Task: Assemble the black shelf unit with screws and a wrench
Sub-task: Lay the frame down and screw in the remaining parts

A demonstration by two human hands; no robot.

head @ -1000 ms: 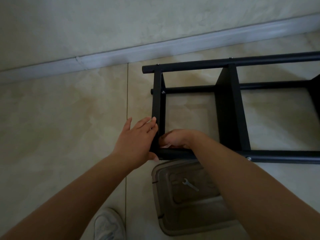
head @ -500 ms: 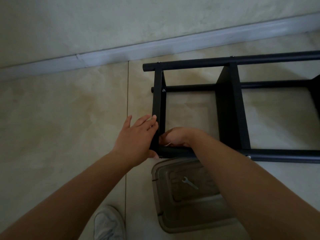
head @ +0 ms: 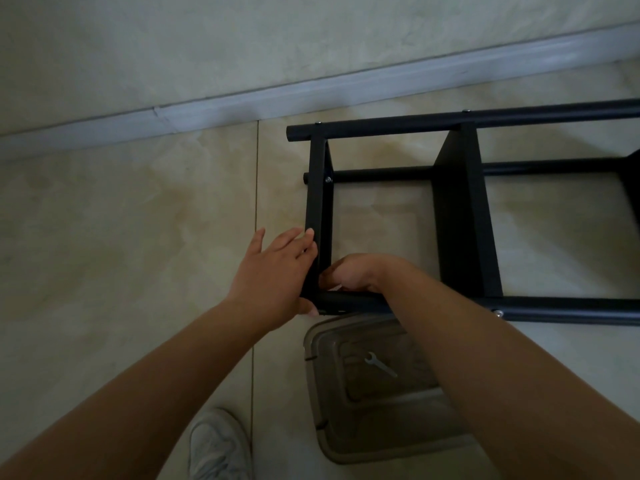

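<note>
Nearest the camera, a white shoe stands on the tiled floor, beside a translucent plastic bin whose lid carries a small wrench. The bin's far edge sits just under the near tube of the black shelf unit, which lies on its side on the floor.

The left hand lies flat against the outer face of the end panel, fingers straight, its thumb under the corner where the panel meets the near tube; its grip is wide, pressing rather than clasping. The right hand reaches inside that same corner with its fingers curled close together; what they pinch is hidden, so I cannot tell whether that grip holds anything.

To the left of the end panel the floor lies open as far as the baseboard. A second panel stands to the right of the hands, with floor showing between the two panels.

Compared with a second ago, both hands keep their places at the corner; the view has only shifted slightly.
</note>
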